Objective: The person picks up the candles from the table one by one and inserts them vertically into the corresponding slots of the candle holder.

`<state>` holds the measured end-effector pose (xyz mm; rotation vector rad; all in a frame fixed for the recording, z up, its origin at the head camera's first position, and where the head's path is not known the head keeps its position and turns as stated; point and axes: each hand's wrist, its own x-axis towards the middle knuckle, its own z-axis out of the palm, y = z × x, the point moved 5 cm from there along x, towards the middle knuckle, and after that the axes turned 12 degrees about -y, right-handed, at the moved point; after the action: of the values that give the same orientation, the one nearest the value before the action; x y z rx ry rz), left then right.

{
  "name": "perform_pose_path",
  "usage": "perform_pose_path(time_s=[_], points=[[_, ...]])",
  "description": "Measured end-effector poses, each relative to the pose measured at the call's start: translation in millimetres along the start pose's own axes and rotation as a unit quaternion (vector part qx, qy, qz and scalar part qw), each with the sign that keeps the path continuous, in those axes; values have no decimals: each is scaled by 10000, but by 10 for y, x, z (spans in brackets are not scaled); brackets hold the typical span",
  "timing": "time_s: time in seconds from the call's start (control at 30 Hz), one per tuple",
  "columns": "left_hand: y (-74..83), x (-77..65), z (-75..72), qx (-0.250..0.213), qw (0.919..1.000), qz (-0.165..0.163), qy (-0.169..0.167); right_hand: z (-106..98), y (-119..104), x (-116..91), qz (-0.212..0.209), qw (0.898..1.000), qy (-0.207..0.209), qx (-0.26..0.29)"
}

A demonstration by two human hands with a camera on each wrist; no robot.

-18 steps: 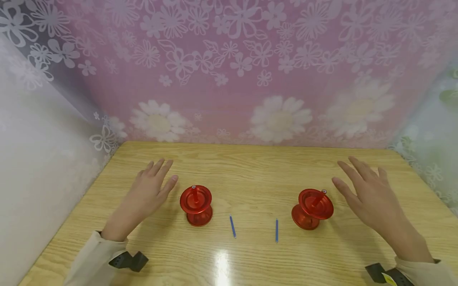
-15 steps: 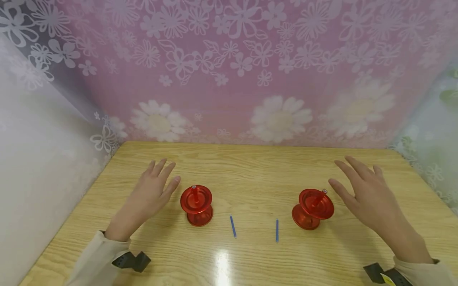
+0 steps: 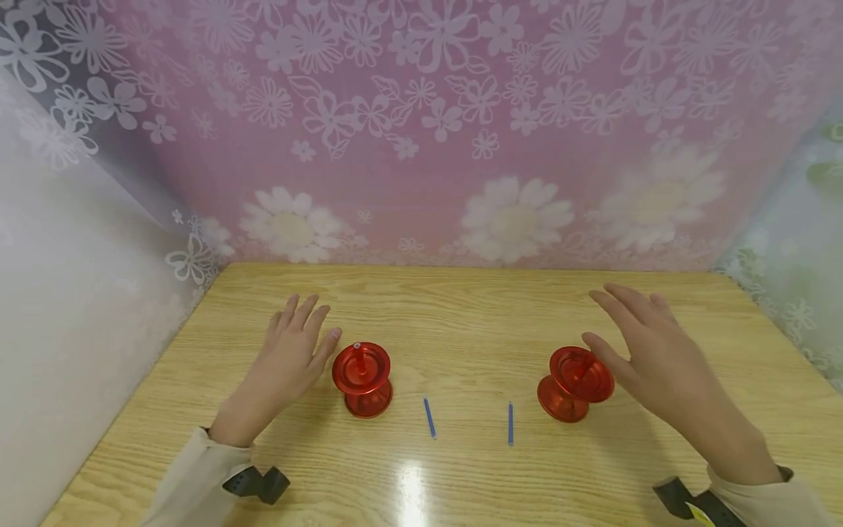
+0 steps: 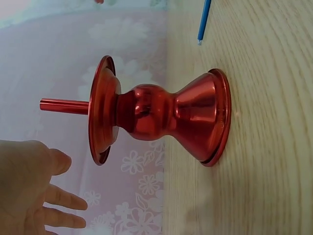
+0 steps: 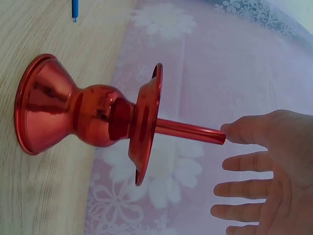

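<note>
In the head view my left hand [image 3: 285, 366] hovers left of a red metal candlestick [image 3: 364, 379], thumb nearest its dish. My right hand [image 3: 668, 366] is at the right of a second red candlestick [image 3: 571, 386], partly hiding its tube. Both hands hold nothing, fingers extended and spread. Each candlestick stands upright, with a flared base, a round bulb, a wide dish and a thin tube on top. The wrist views show the left candlestick [image 4: 149, 112] apart from the left hand; the right thumb overlaps the end of the right candlestick's [image 5: 100, 116] tube, contact unclear.
Two thin blue sticks, a left one [image 3: 429, 418] and a right one [image 3: 510, 424], lie between the candlesticks on the wooden table [image 3: 461, 476]. A pink flowered backdrop [image 3: 395, 161] rises behind the table, with pale walls at both sides.
Both hands have moved inward, closer to the candlesticks. The right hand has travelled farther left and covers part of the right tube. The candlesticks and blue sticks stay in place.
</note>
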<state>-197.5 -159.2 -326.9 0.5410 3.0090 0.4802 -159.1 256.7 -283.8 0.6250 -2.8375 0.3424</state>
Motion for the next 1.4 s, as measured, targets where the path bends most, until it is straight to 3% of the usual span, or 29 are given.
perform_pose_path(time_s=[0.67,1.13,1.4], points=[[13,23,147,183,9989,72,-424,3,-281,56,-336,9994,-6,-40],[-3,35,178,72,9985,-11,-542,11,-609,173,-441,9989,131,-73],[13,48,185,91,9982,-68,-586,127,-830,279,-1009,9938,455,-115]])
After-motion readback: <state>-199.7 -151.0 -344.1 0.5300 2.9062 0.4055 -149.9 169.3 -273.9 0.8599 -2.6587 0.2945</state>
